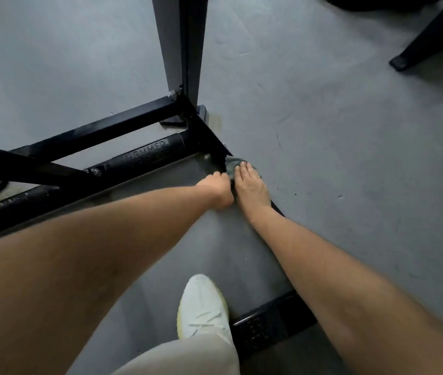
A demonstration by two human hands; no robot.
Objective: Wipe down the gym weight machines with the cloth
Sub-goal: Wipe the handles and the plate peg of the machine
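Head cam: right hand (250,186) lay flat, fingers straight, pressing the cloth (230,163) onto the black base rail (265,322) just below the frame joint. Left hand (219,190) sat curled beside it; couldn't tell what it gripped. Best approach: even pressure, work into the joint and bolts. Cloth mostly hidden under fingers.

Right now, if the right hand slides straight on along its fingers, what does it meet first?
Probably the black frame's corner joint, just past the cloth that the right hand presses. Depth is unclear.
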